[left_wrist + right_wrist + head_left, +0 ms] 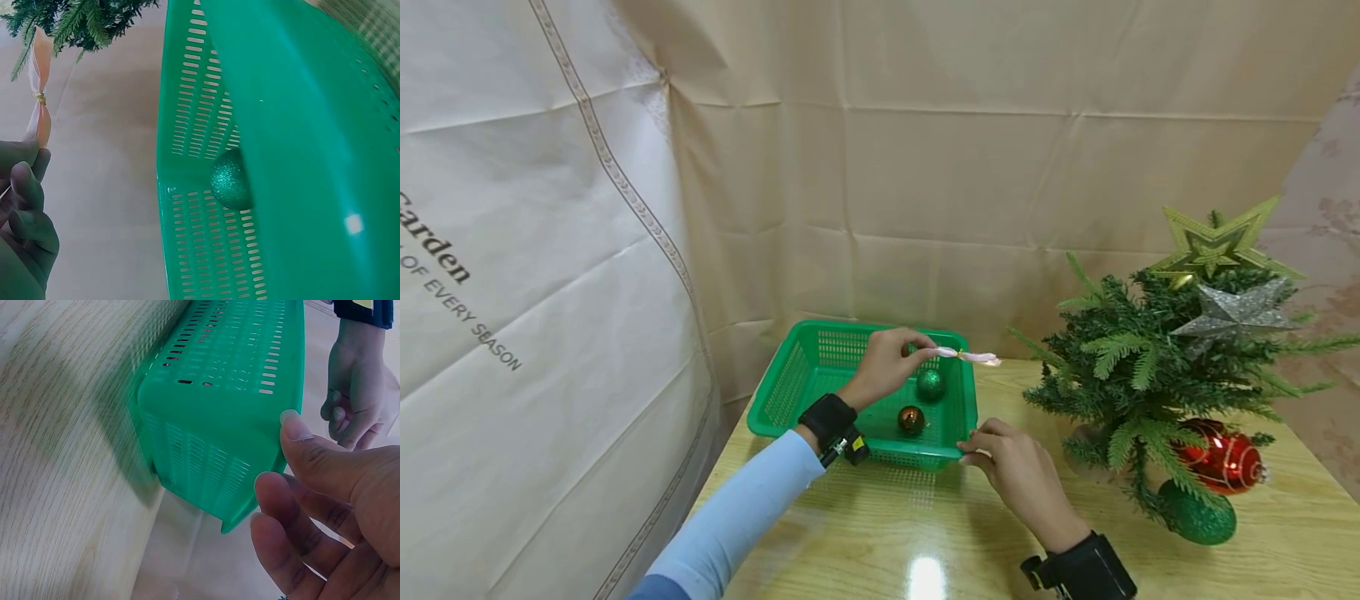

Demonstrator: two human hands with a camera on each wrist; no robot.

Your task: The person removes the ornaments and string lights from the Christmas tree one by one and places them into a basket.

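Between the thumb and fingertips of my left hand (883,365) is one end of a pale pink ribbon bow (976,357), tied with gold at its middle. The hand hangs over a green plastic basket (772,393), the bow reaching toward its right rim. Inside lie a glittery green bauble (930,384) and a shiny brown bauble (912,420); another green thing is partly hidden behind the left fingers. My right hand (1021,475) pinches the basket's near right corner at the rim. In the left wrist view the bow (40,94) stands out beyond the fingertips.
A small artificial Christmas tree (1120,358) stands right of the basket on the wooden table (865,533). It bears a gold star (1213,246), a silver star (1236,312), a red ornament (1217,458) and a green bauble (1198,512). Cloth curtains hang behind and left.
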